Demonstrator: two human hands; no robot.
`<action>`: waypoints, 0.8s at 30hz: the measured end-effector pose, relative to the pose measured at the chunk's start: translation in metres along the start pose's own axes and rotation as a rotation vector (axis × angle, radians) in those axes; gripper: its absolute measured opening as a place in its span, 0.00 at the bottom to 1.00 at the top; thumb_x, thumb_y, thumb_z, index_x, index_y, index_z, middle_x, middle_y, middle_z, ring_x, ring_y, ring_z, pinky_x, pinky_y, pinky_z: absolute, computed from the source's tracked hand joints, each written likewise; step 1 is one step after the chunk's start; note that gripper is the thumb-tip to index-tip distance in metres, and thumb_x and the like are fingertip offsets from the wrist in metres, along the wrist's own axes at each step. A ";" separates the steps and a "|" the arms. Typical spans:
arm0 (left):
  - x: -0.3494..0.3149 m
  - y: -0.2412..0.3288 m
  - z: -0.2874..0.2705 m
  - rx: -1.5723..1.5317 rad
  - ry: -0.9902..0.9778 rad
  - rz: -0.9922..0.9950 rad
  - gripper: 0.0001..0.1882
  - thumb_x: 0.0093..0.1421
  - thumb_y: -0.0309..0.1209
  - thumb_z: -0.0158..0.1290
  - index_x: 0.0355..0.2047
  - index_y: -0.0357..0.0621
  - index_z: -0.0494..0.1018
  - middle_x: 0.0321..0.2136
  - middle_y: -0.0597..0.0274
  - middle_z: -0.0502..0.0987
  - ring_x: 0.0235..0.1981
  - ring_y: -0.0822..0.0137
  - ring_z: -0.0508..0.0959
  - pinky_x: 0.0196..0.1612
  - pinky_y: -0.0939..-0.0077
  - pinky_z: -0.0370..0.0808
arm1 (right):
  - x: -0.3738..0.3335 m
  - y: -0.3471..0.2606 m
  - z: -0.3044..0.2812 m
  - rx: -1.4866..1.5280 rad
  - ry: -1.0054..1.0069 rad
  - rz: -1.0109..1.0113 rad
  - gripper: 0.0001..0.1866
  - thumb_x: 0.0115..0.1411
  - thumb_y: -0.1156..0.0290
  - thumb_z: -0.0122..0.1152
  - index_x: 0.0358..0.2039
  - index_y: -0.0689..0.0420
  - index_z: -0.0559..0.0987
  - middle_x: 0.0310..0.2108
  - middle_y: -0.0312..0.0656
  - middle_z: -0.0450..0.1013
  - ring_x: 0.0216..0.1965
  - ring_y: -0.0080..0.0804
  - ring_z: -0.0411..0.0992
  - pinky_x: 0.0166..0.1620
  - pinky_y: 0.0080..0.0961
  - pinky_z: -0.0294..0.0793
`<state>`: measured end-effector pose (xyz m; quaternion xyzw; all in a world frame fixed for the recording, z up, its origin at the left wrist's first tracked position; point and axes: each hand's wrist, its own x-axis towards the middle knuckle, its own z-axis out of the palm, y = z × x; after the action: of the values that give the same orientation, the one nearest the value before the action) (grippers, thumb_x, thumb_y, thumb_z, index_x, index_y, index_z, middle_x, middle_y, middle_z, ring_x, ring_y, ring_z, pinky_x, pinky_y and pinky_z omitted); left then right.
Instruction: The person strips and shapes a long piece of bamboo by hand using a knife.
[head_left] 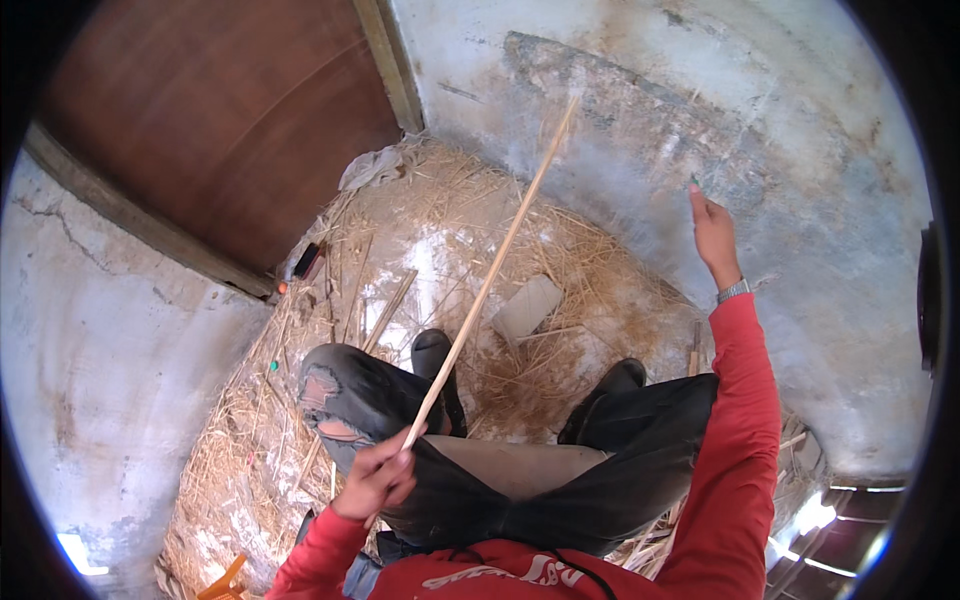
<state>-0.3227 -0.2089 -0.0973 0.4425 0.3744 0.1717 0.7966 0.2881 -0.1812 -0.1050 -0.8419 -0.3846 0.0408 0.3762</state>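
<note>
My left hand [374, 478] is closed around the lower end of a long, thin bamboo strip [497, 265]. The strip slants up and away to the right, its far tip in front of the wall. Off to the right, my right hand [714, 238] is raised at the end of an outstretched red sleeve, a metal watch at its wrist. Its fingers are pinched together, with a tiny green thing [694, 182] showing at the tips, too small to tell its kind. Between my bent legs a beige cloth or sheet [520, 468] lies low.
Straw and shavings [250, 450] cover the floor. A pale block [528, 308] lies ahead of my boots, with loose strips [390, 312] to its left. A tool with a wooden handle [695, 350] is by my right knee. A stained wall [640, 130] and brown door [230, 120] stand close.
</note>
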 end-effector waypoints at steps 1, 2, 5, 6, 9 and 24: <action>0.016 0.003 0.005 0.006 -0.014 0.019 0.24 0.78 0.32 0.42 0.71 0.42 0.62 0.16 0.76 0.54 0.13 0.80 0.55 0.18 0.81 0.55 | -0.015 -0.026 0.003 0.067 -0.053 -0.028 0.35 0.73 0.42 0.49 0.39 0.70 0.81 0.24 0.58 0.74 0.28 0.49 0.72 0.38 0.43 0.71; 0.031 0.002 0.010 0.001 -0.035 0.053 0.24 0.78 0.32 0.41 0.71 0.43 0.62 0.16 0.76 0.54 0.12 0.80 0.55 0.18 0.81 0.55 | -0.030 -0.047 0.008 0.078 -0.084 -0.097 0.34 0.73 0.43 0.50 0.39 0.69 0.81 0.22 0.57 0.73 0.26 0.44 0.70 0.36 0.42 0.71; 0.056 0.012 0.029 -0.005 -0.066 0.134 0.24 0.78 0.32 0.43 0.72 0.43 0.62 0.18 0.75 0.55 0.13 0.80 0.54 0.18 0.82 0.55 | -0.090 -0.117 0.029 0.103 -0.280 -0.301 0.31 0.72 0.43 0.51 0.37 0.64 0.82 0.19 0.53 0.71 0.20 0.41 0.68 0.30 0.43 0.70; 0.060 0.014 0.033 -0.001 -0.077 0.152 0.25 0.78 0.33 0.43 0.72 0.43 0.61 0.20 0.74 0.55 0.14 0.80 0.54 0.18 0.82 0.55 | -0.112 -0.137 0.029 0.058 -0.398 -0.351 0.30 0.72 0.43 0.51 0.35 0.62 0.82 0.18 0.53 0.71 0.19 0.44 0.70 0.29 0.44 0.70; 0.070 0.014 0.042 0.013 -0.072 0.177 0.25 0.78 0.33 0.43 0.72 0.43 0.61 0.19 0.74 0.56 0.14 0.80 0.54 0.18 0.82 0.55 | -0.166 -0.161 0.042 0.106 -0.564 -0.518 0.29 0.70 0.43 0.53 0.32 0.59 0.82 0.18 0.53 0.73 0.20 0.55 0.74 0.27 0.49 0.73; 0.035 -0.010 0.042 0.233 -0.048 0.054 0.24 0.76 0.27 0.46 0.70 0.40 0.64 0.15 0.77 0.58 0.14 0.82 0.57 0.19 0.82 0.56 | -0.072 -0.100 0.036 0.003 -0.330 -0.049 0.36 0.73 0.41 0.47 0.27 0.65 0.80 0.18 0.54 0.71 0.21 0.48 0.71 0.32 0.46 0.71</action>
<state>-0.2690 -0.2174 -0.1076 0.5460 0.3606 0.1378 0.7436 0.1634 -0.1663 -0.0797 -0.8136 -0.4615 0.1702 0.3101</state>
